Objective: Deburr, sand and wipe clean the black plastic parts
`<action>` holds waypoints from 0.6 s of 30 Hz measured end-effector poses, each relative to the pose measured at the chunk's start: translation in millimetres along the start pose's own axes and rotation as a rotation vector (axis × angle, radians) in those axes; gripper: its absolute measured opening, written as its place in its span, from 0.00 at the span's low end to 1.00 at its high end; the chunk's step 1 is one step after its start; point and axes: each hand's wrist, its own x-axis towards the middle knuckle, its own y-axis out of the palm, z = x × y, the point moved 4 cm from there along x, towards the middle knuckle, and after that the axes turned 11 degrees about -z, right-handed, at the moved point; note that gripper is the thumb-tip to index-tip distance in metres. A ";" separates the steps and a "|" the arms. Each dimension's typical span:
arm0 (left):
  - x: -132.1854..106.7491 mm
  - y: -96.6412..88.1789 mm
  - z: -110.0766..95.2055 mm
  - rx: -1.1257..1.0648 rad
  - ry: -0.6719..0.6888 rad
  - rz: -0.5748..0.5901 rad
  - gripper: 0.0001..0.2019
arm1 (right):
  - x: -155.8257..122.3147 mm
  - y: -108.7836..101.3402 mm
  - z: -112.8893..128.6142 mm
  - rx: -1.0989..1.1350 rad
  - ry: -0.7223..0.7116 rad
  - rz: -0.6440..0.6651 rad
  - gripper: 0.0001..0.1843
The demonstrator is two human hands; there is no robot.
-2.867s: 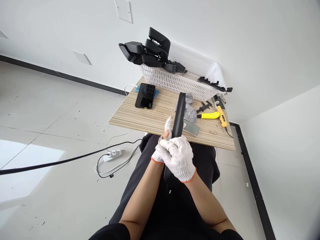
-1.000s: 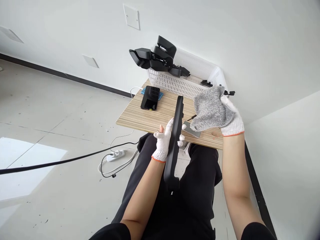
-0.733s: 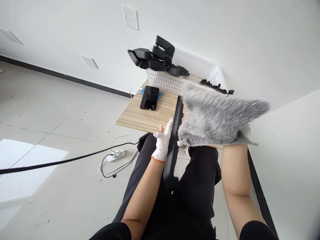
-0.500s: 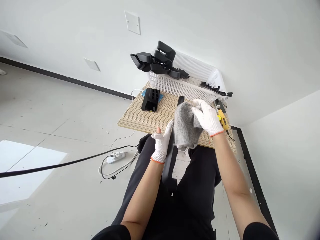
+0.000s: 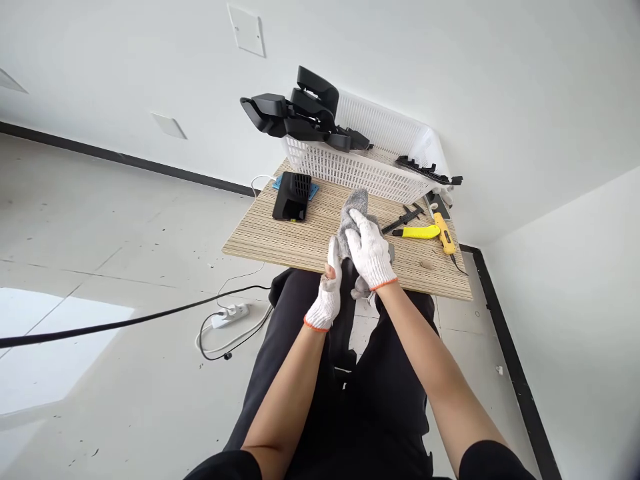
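Observation:
A long black plastic trim piece (image 5: pixel 343 323) lies lengthwise between my knees, its far end up at the board's near edge. My left hand (image 5: pixel 325 297), in a white knit glove with a bare thumb tip showing, is closed around its left side. A grey knit cloth (image 5: pixel 356 202) is wrapped over the far end of the piece. My gloved right hand (image 5: pixel 371 255) grips this cloth and presses it onto the plastic. Under the cloth, the end of the piece is hidden.
A white basket (image 5: pixel 345 172) with several black plastic parts (image 5: pixel 315 110) stands at the back of the wood-grain board (image 5: pixel 265 239). Also there are a black vented housing (image 5: pixel 291 198), a caliper (image 5: pixel 404 219), a yellow knife (image 5: pixel 421 232) and a yellow corded tool (image 5: pixel 444 233). A power strip (image 5: pixel 230 315) lies on the floor.
My right hand has moved left and down with the cloth, from holding it loosely raised to pressing it around the trim piece. The caliper and knife have come into sight.

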 end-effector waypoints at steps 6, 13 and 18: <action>-3.7 -6.4 -11.4 0.129 -0.033 -0.115 0.42 | 47.8 22.9 -9.7 0.109 0.078 -0.027 0.26; -3.3 -3.1 -9.0 0.024 -0.068 -0.051 0.40 | 75.6 0.0 -16.3 0.230 0.034 -0.257 0.22; -8.5 6.2 5.0 -0.160 -0.036 0.048 0.43 | 64.8 -74.5 -6.3 0.132 -0.078 -0.525 0.26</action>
